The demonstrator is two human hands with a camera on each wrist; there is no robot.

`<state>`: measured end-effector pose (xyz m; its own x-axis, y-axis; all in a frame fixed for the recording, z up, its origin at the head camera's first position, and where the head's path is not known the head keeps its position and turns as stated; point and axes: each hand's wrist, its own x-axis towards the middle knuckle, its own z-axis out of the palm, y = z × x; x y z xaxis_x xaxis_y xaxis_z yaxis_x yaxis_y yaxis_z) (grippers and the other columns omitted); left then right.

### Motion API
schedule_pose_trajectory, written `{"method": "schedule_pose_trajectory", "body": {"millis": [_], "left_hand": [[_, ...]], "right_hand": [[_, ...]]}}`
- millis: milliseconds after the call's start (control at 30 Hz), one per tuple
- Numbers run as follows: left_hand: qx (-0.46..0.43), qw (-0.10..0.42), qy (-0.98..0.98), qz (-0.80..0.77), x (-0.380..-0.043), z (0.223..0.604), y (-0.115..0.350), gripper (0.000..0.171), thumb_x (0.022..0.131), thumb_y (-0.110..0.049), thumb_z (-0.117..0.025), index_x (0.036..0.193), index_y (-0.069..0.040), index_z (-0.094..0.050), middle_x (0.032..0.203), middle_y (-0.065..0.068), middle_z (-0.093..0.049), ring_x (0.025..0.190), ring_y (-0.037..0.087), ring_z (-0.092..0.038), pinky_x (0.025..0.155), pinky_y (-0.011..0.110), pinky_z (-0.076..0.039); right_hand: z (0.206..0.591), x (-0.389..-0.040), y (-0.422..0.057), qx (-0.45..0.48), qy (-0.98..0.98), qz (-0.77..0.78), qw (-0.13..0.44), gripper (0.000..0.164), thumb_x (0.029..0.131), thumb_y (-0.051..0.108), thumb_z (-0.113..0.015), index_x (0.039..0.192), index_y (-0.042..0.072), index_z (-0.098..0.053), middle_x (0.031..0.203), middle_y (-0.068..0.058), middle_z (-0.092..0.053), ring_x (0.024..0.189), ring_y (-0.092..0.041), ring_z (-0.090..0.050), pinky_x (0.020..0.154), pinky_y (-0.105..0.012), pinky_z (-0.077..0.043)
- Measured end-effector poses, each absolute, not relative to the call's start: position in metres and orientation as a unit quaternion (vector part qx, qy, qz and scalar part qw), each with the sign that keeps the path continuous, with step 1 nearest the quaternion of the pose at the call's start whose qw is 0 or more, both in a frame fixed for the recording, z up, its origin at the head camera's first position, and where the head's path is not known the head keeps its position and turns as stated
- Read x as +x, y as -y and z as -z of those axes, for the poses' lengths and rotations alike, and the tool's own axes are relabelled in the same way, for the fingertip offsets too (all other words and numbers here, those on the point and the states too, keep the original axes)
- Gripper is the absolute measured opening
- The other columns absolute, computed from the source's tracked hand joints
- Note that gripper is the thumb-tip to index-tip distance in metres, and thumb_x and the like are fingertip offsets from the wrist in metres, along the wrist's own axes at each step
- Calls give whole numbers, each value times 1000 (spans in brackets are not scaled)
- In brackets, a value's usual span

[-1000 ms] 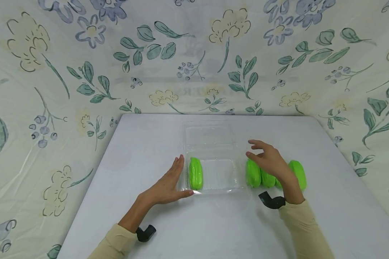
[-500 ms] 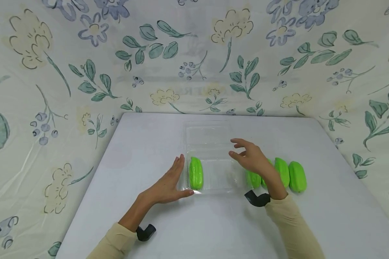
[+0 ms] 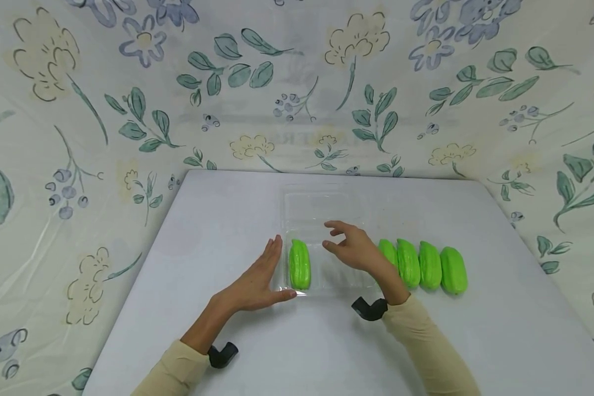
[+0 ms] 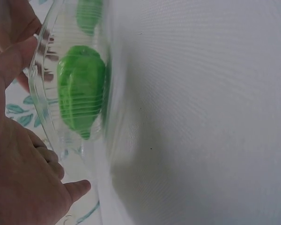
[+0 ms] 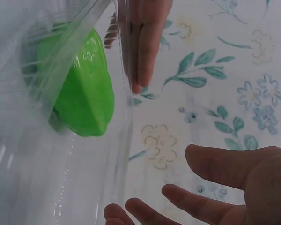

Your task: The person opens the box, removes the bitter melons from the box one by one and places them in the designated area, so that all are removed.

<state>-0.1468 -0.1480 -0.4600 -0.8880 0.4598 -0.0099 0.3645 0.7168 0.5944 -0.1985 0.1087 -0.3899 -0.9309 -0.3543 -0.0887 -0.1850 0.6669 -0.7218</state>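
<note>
A clear plastic clamshell box (image 3: 329, 281) lies unfolded on the table, its lid (image 3: 314, 206) towards the back. At the left end of its tray sits one ribbed green star fruit (image 3: 300, 265). My left hand (image 3: 249, 290) rests against the box's left side, fingers straight, thumb at the near left corner. Over the tray, right of that fruit, hovers my right hand (image 3: 357, 248), with its fingers spread and nothing held. The right wrist view shows a gap between its thumb (image 5: 220, 164) and fingers. Through the clear wall, the left wrist view shows the fruit (image 4: 81, 89).
Right of the box, several more star fruits (image 3: 430, 266) stand side by side in a row; my right forearm partly covers the leftmost (image 3: 388, 250). The white table (image 3: 297, 352) ends at a flowered cloth (image 3: 297, 99) behind. Dark wrist cameras (image 3: 369, 309) jut from both wrists.
My right hand has moved left, from above the row of star fruits to over the box's tray, carrying nothing. The left hand and the fruit in the box have stayed put.
</note>
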Motion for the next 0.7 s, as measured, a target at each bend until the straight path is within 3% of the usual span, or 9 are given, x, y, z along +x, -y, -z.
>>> {"method": "schedule_pose_trajectory", "body": {"millis": [300, 700], "left_hand": [[224, 80, -921, -308, -146, 459, 149, 117, 82, -54, -73, 157, -4, 4, 163, 7, 5, 149, 20, 4, 115, 48, -19], [236, 79, -922, -298, -146, 461, 150, 118, 83, -63, -66, 157, -5, 6, 163, 6, 8, 148, 18, 7, 116, 45, -18]], "right_hand": [[407, -200, -87, -143, -905, 380, 124, 52, 95, 23, -68, 142, 11, -51, 129, -19, -59, 104, -34, -64, 80, -44, -56], [420, -202, -70, -152, -903, 378, 134, 56, 95, 24, -66, 145, 8, -47, 129, -21, -59, 103, -34, -65, 81, -45, -56]]}}
